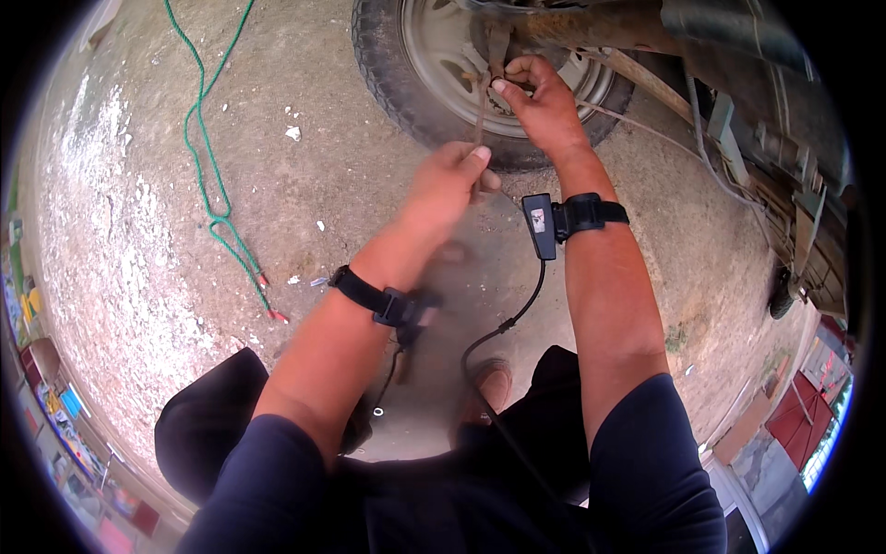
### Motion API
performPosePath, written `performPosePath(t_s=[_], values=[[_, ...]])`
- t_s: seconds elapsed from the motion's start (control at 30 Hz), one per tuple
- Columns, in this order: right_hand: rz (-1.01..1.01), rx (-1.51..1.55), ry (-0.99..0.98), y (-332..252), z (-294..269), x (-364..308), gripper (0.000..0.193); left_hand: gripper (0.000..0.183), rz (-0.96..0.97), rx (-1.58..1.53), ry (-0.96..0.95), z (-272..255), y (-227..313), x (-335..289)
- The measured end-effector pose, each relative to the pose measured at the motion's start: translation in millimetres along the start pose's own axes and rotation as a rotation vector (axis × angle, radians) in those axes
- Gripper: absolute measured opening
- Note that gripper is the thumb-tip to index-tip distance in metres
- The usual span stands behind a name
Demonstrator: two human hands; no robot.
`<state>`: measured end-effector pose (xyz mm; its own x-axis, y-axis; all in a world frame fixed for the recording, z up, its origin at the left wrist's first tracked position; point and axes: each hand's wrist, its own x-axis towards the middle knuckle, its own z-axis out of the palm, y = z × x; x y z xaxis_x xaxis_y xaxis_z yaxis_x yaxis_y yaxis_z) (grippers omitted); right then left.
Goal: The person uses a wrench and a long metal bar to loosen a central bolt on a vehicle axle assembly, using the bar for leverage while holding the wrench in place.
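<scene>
Toward twelve o'clock sits the wheel (438, 46), the largest thing near my hands; with that chunky tyre and metal rim I judge it heavy, nothing to shift by a pinch. Across its face, also near twelve, a thin brown rod (480, 115) runs from the hub area down toward me. It looks light, stiff and rough (gritty rather than slippery, I'd guess), and not especially fragile; the places to take hold seem to be its lower end or close under the hub. Smaller again is a brown bracket (499, 44) just above, probably rigid, best gripped by its lower tip.

My left hand (454, 177) has thumb and forefinger pressed together, pinching the rod's lower end. My right hand (546, 103), toward one o'clock, has thumb and forefinger drawn together, pinching, it seems, the bracket's lower tip, though they cover the exact contact.

Counting down by size: one wheel in sight; what looks like one green rope (205, 152) toward ten o'clock, doubled, with two red ends; two black wrist straps, one per arm; one rod; one bracket.
</scene>
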<state>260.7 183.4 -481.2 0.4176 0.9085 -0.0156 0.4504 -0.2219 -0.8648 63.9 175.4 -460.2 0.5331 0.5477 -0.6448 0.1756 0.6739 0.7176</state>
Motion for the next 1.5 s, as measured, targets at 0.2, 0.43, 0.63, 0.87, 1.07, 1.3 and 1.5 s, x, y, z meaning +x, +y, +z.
performPosePath(t_s=[0.2, 0.43, 0.63, 0.87, 1.07, 1.3, 1.5], values=[[0.007, 0.007, 0.000, -2.8, 4.2, 2.3, 0.035, 0.028, 0.163, 0.392, 0.026, -46.4, -17.9, 31.4], [-0.006, 0.029, 0.002, 4.5, 3.9, 2.7, 0.035, 0.040, -0.251, -0.013, -0.022, -16.6, 3.8, -32.1], [0.040, 0.009, -0.038, -2.9, 2.8, 1.5, 0.030, 0.051, -0.236, -0.298, -0.138, 13.0, 40.6, -48.7], [-0.003, 0.035, -0.005, 0.3, 3.4, 2.2, 0.031, 0.023, -0.110, -0.555, -0.174, 30.4, 45.5, -29.3], [0.002, 0.044, -0.013, -0.3, 3.5, 3.2, 0.031, 0.018, -0.118, -0.659, -0.116, 40.5, 54.0, -26.7], [0.034, 0.101, -0.023, 3.3, 3.2, 4.2, 0.032, 0.022, -0.126, -0.706, -0.051, 54.9, 66.9, -26.3], [0.012, 0.040, -0.016, -0.3, -1.0, 1.6, 0.035, 0.025, -0.050, -0.426, -0.167, 12.5, 26.6, -13.8]])
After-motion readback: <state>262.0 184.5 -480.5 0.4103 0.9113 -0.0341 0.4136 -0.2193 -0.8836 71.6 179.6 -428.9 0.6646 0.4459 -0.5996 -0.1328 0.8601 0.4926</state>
